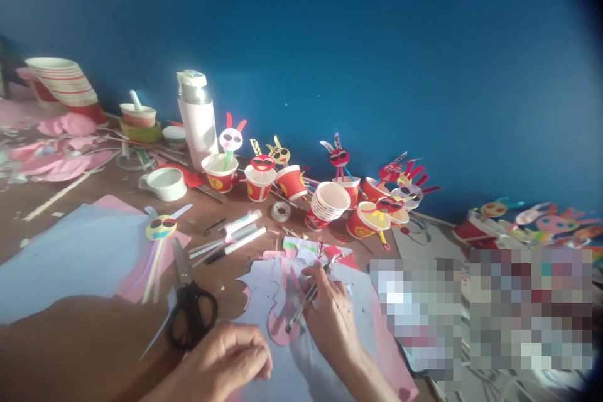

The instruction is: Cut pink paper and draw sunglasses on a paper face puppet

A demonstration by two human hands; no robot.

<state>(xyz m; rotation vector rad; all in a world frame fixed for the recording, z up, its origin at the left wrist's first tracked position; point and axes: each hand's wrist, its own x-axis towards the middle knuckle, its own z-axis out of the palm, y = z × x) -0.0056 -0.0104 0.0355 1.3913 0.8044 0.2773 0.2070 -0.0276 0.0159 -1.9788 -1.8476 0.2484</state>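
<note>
My right hand point(335, 314) is closed around a pen point(301, 309), which slants across the cut pale paper sheet point(301, 361). By its fingertips are narrow paper strips point(321, 250) with dark leaf-like marks; whether the fingers touch them I cannot tell. My left hand point(230, 358) rests at the sheet's left edge, fingers curled in and nothing seen in them. Black-handled scissors point(191, 314) lie just beyond it, blades pointing away. A yellow paper face point(161, 228) with ears and straw-like legs lies on blue-grey paper point(70, 251) at the left.
Markers point(242, 221), a tape roll point(281, 211) and stacked paper cups point(328, 201) stand or lie ahead. Behind are red cups point(260, 185) with paper faces, a white bottle point(198, 119) and a white mug point(167, 183). Pink scraps point(70, 163) cover the left. A blue wall point(330, 44) closes the back.
</note>
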